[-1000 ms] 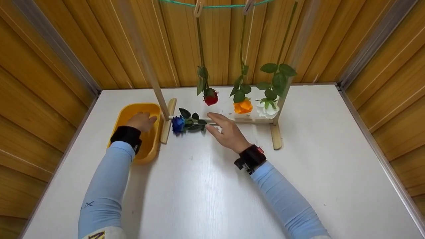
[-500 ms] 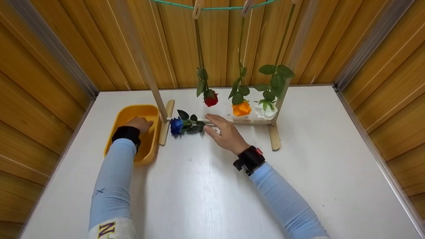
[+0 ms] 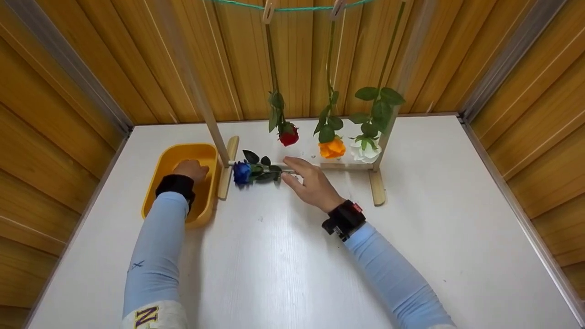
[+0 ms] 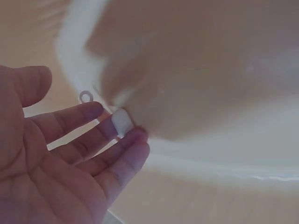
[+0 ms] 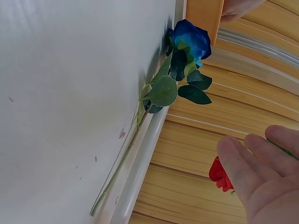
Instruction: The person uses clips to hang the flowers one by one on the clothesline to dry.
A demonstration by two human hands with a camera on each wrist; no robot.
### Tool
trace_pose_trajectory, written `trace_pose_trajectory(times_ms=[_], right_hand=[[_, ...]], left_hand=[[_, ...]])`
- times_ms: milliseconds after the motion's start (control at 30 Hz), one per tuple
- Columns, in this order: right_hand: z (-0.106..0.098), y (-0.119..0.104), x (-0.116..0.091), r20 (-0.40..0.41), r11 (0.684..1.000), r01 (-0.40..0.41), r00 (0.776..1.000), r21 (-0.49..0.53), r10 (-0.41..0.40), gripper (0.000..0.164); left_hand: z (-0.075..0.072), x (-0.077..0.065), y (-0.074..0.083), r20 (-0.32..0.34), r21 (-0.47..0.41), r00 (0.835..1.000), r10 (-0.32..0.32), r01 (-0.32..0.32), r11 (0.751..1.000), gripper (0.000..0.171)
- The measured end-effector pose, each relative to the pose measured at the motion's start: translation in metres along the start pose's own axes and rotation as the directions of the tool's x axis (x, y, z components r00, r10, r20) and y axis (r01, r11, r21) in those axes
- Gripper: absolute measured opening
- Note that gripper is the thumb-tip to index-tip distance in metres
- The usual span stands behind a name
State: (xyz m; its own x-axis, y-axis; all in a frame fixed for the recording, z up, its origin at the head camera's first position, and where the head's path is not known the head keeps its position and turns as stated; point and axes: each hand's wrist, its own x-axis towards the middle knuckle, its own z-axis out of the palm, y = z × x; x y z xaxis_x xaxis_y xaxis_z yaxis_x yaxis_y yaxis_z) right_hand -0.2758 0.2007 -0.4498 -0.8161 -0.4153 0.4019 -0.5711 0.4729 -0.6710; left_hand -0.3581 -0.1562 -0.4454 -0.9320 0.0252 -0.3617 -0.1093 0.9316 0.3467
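My left hand (image 3: 191, 170) reaches down into the yellow tub (image 3: 201, 215). In the left wrist view its thumb stands apart, and its extended fingers touch a pale clothespin (image 4: 122, 123), mostly hidden behind them. A blue rose (image 3: 242, 172) lies on the table along the rack's bottom bar, its head toward the tub. My right hand (image 3: 313, 185) hovers near that rose's stem, fingers extended and thumb apart, holding nothing. In the right wrist view the blue rose's long stem (image 5: 117, 173) lies bare beside the bar.
A red rose (image 3: 288, 135), an orange rose (image 3: 332, 147) and a white rose (image 3: 365, 150) hang head down behind the right hand. Clothespins (image 3: 268, 11) sit on the green line (image 3: 301, 9) above. Wooden posts (image 3: 205, 109) and feet (image 3: 377, 188) of the rack flank them.
The left hand has gone a little deeper into the tub, its fingers less visible from above. The right hand and the roses have stayed in place.
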Motion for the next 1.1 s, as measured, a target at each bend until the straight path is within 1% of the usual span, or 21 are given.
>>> trace_pose_trajectory(times_ms=[133, 300, 367, 467, 600, 767, 833, 933, 1000, 1033, 1067, 1100], right_hand=[[0.0, 0.002, -0.003, 0.003, 1.0, -0.007, 1.0, 0.013, 0.007, 0.05], [0.0, 0.005, -0.006, -0.014, 1.0, 0.002, 1.0, 0.011, -0.002, 0.049], [0.001, 0.006, -0.007, -0.021, 1.0, 0.013, 1.0, 0.012, -0.013, 0.048], [0.002, 0.008, -0.01, -0.033, 0.999, 0.032, 0.999, 0.017, -0.032, 0.046], [0.003, 0.009, -0.013, -0.05, 0.998, 0.055, 0.997, 0.03, -0.054, 0.044], [0.003, 0.011, -0.017, -0.055, 0.998, 0.048, 0.997, 0.046, -0.045, 0.043], [0.002, 0.011, -0.018, -0.055, 0.998, 0.033, 0.998, 0.05, -0.03, 0.044], [0.002, 0.013, -0.02, -0.055, 0.998, 0.018, 0.998, 0.067, -0.014, 0.044], [0.002, 0.014, -0.022, -0.058, 0.996, 0.01, 0.998, 0.084, -0.005, 0.044], [0.002, 0.014, -0.022, -0.061, 0.996, 0.007, 0.998, 0.093, -0.001, 0.044], [0.002, 0.015, -0.023, -0.063, 0.995, 0.005, 0.998, 0.1, 0.001, 0.044], [0.002, 0.015, -0.024, -0.065, 0.995, 0.003, 0.998, 0.104, 0.003, 0.044]], left_hand=[[-0.003, -0.007, 0.008, -0.037, -0.013, 0.999, 0.027, -0.027, 1.0, 0.045], [-0.009, -0.025, 0.023, -0.094, -0.046, 0.994, 0.058, -0.062, 0.997, 0.039], [-0.009, -0.034, 0.029, -0.127, -0.044, 0.988, 0.084, -0.09, 0.995, 0.038], [-0.008, -0.047, 0.036, -0.166, -0.056, 0.98, 0.105, -0.116, 0.992, 0.036], [-0.006, -0.063, 0.045, -0.232, -0.056, 0.962, 0.144, -0.161, 0.985, 0.032], [-0.003, -0.077, 0.059, -0.309, -0.053, 0.928, 0.207, -0.234, 0.971, 0.031], [0.0, -0.083, 0.064, -0.34, -0.046, 0.91, 0.237, -0.268, 0.962, 0.029], [0.004, -0.09, 0.072, -0.392, -0.029, 0.876, 0.282, -0.318, 0.948, 0.025], [0.007, -0.095, 0.076, -0.43, -0.011, 0.846, 0.315, -0.353, 0.935, 0.023], [0.009, -0.098, 0.078, -0.443, -0.004, 0.834, 0.328, -0.368, 0.93, 0.022], [0.01, -0.099, 0.08, -0.456, -0.002, 0.823, 0.338, -0.382, 0.924, 0.021], [0.012, -0.102, 0.082, -0.465, -0.009, 0.816, 0.344, -0.392, 0.92, 0.021]])
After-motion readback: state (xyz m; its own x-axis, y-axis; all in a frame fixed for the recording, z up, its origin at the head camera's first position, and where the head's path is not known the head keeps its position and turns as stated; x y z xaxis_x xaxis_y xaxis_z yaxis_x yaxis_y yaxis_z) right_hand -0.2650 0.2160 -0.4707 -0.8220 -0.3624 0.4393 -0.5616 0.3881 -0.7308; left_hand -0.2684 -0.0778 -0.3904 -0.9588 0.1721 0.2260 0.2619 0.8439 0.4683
